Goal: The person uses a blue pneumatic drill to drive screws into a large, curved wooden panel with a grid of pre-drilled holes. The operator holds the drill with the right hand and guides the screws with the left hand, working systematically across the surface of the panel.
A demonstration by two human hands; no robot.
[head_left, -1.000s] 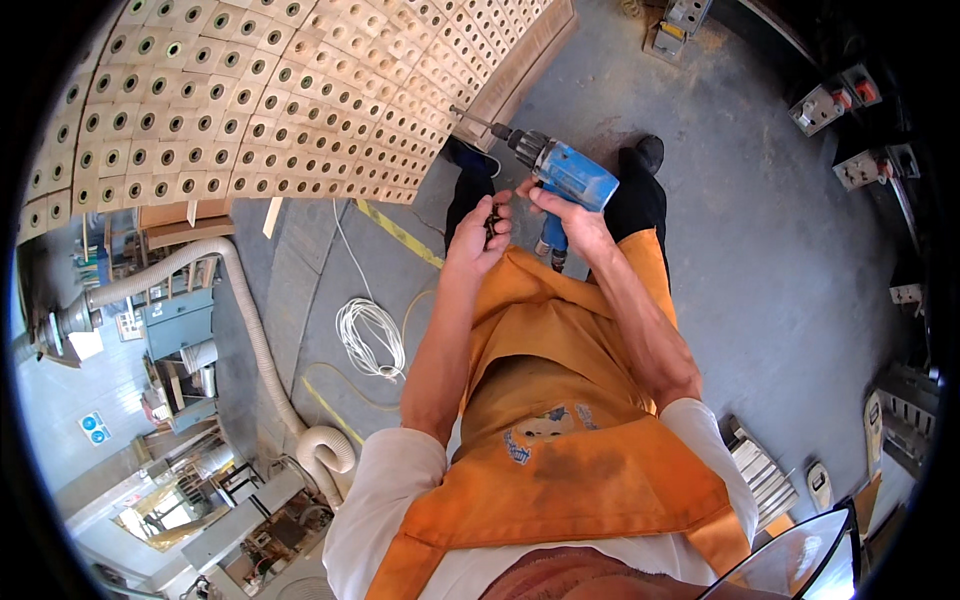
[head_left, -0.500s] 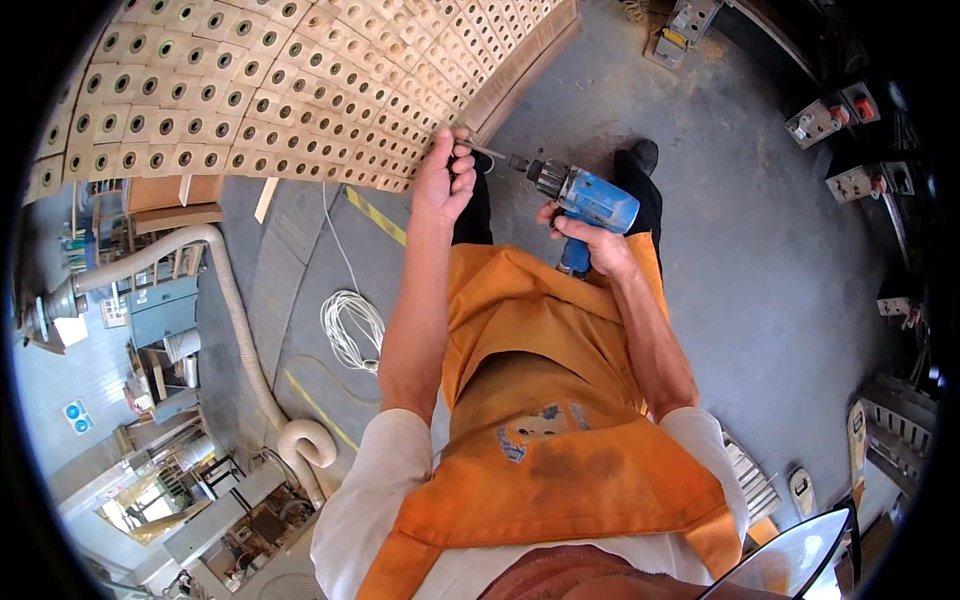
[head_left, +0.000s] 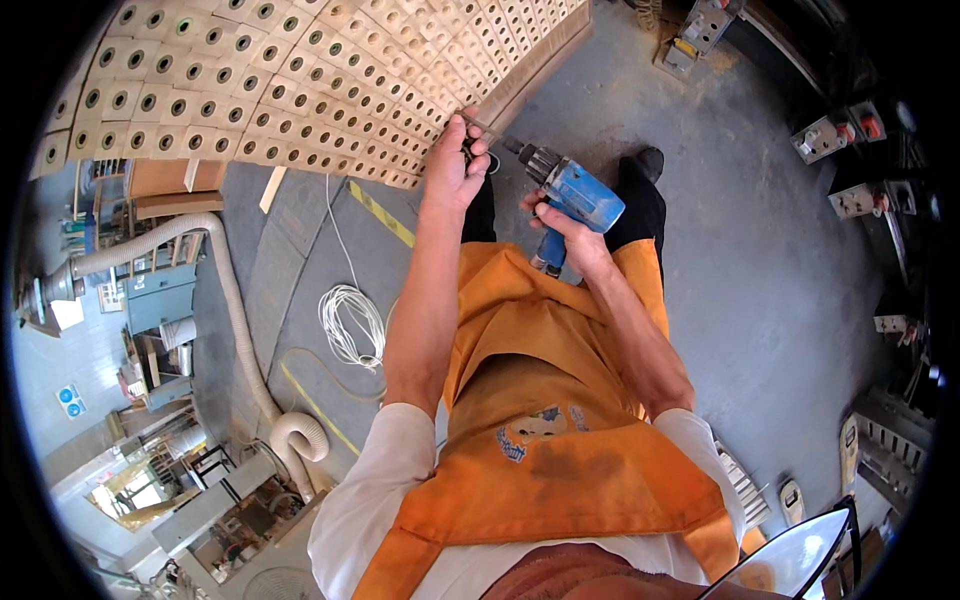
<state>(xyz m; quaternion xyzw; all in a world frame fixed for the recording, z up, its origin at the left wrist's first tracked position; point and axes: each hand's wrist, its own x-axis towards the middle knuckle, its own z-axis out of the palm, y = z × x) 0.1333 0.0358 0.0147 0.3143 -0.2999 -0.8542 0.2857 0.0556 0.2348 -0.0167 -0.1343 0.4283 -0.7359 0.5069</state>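
Note:
My right hand (head_left: pixel 575 235) is wrapped round the handle of a blue cordless drill (head_left: pixel 592 198), held in front of my apron. Its black chuck tilts up and left, toward my left hand (head_left: pixel 455 172). A thin metal bit runs from the chuck toward the fingertips of that hand. Small dark pieces sit in the curled left fingers; their exact kind is mostly hidden. Just beyond them stands a large stack of pale wooden blocks (head_left: pixel 290 95) with rows of round holes, many lined with dark metal rings.
A coil of white cable (head_left: pixel 350 325) lies on the grey floor at left, beside a ribbed hose (head_left: pixel 235 310). Yellow tape (head_left: pixel 380 213) marks the floor near the stack. Electrical boxes (head_left: pixel 825 135) line the right side. My orange apron (head_left: pixel 560 400) hangs below my arms.
The drill has shifted left, its chuck tilting further upward and closer to my left hand. My left hand has moved slightly up and right in view, still closed.

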